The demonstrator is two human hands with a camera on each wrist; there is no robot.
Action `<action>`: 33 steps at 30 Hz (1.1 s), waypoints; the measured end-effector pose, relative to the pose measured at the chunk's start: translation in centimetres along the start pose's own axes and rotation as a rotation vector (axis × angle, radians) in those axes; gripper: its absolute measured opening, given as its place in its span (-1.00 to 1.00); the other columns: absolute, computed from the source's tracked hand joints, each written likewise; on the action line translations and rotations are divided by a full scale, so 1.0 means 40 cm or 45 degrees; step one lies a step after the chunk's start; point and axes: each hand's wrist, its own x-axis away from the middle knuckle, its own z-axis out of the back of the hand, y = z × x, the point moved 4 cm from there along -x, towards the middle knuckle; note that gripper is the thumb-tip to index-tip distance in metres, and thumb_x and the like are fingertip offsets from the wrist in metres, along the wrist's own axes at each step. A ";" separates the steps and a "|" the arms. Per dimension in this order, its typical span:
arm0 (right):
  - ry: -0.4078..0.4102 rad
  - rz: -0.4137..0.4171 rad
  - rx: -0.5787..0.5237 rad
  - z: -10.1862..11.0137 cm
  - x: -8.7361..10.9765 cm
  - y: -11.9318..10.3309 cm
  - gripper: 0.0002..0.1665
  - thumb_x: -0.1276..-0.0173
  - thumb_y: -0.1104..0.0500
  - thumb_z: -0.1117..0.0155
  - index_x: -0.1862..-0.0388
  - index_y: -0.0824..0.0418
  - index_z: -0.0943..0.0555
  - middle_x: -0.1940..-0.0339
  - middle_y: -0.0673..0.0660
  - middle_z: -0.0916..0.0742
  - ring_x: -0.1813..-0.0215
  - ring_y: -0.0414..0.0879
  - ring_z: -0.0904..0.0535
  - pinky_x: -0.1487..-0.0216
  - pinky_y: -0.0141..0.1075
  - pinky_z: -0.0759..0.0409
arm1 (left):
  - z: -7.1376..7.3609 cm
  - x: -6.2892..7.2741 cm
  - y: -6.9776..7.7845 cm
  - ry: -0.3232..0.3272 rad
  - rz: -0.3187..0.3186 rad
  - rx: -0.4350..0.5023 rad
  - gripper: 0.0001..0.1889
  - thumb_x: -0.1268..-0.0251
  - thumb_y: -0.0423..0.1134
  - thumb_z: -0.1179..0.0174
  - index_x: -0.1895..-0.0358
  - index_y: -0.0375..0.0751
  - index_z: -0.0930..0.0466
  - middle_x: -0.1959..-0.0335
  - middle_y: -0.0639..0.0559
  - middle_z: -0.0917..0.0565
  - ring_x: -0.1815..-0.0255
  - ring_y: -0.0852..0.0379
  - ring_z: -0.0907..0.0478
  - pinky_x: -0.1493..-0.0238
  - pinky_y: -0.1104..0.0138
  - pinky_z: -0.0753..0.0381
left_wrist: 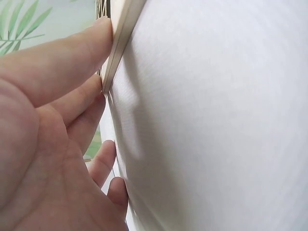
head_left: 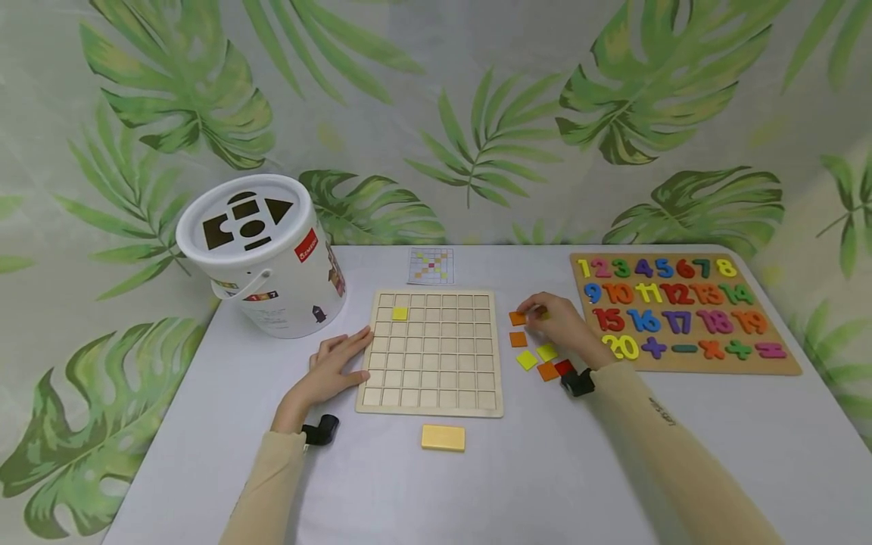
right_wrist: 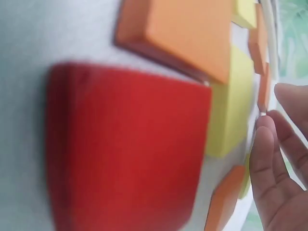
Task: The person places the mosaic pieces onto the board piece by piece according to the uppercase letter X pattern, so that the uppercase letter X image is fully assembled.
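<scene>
A pale wooden grid board (head_left: 429,356) lies at the middle of the table, with one yellow tile (head_left: 400,313) in a cell near its upper left. My left hand (head_left: 334,371) rests along the board's left edge, fingers spread; the left wrist view shows thumb and fingertips against that edge. To the right of the board, my right hand (head_left: 559,325) hovers low over loose tiles. Its fingertips are at the farthest orange tile (head_left: 518,319); contact is hard to tell. Nearer lie another orange tile (head_left: 518,339), yellow tiles (head_left: 527,360) and a red tile (right_wrist: 130,149).
A small patterned card (head_left: 431,266) lies behind the board. At the back left stands a white bucket (head_left: 293,303) with a shape-cutout lid. A number puzzle board (head_left: 708,365) occupies the right side. One yellow block (head_left: 443,437) sits in front of the grid.
</scene>
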 end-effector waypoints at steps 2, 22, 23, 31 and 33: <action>-0.002 -0.004 0.024 -0.009 -0.005 0.003 -0.76 -0.25 0.43 -0.23 0.09 0.33 -0.61 0.18 0.21 -0.63 0.17 0.07 -0.47 0.12 -0.17 -0.49 | 0.001 0.001 0.001 -0.003 0.004 0.003 -0.28 -0.26 -0.24 -0.24 -0.47 -0.18 -0.16 -0.52 0.00 -0.06 -0.44 -0.23 0.15 -0.17 -0.18 0.14; 0.007 0.011 -0.012 -0.022 -0.017 -0.038 -0.76 -0.22 0.43 -0.27 0.11 0.35 -0.58 0.14 0.21 -0.61 0.13 0.08 -0.50 0.06 -0.12 -0.52 | 0.000 0.002 0.000 -0.005 0.014 0.014 -0.27 -0.26 -0.23 -0.24 -0.47 -0.16 -0.15 -0.52 0.00 -0.06 -0.44 -0.23 0.16 -0.18 -0.18 0.15; 0.009 0.018 -0.020 -0.024 -0.019 -0.046 -0.76 -0.22 0.43 -0.27 0.11 0.34 -0.58 0.14 0.21 -0.60 0.12 0.08 -0.50 0.06 -0.12 -0.52 | 0.000 0.002 0.000 -0.006 0.015 0.016 -0.27 -0.26 -0.23 -0.24 -0.47 -0.16 -0.15 -0.52 0.00 -0.05 -0.44 -0.23 0.16 -0.18 -0.18 0.15; -0.020 0.106 -0.065 -0.054 -0.040 -0.111 -0.74 -0.21 0.45 -0.27 0.10 0.34 -0.60 0.10 0.20 -0.61 0.10 0.07 -0.52 0.12 -0.19 -0.53 | 0.000 0.003 0.001 -0.002 0.016 0.026 -0.27 -0.26 -0.23 -0.24 -0.47 -0.16 -0.15 -0.53 0.01 -0.05 -0.44 -0.23 0.17 -0.19 -0.18 0.16; -0.039 0.105 -0.076 -0.065 -0.046 -0.122 -0.74 -0.20 0.46 -0.28 0.11 0.33 -0.61 0.09 0.19 -0.61 0.10 0.05 -0.51 0.11 -0.20 -0.52 | 0.000 0.003 0.001 -0.002 0.017 0.029 -0.27 -0.26 -0.24 -0.24 -0.47 -0.16 -0.15 -0.53 0.01 -0.06 -0.44 -0.22 0.17 -0.19 -0.17 0.16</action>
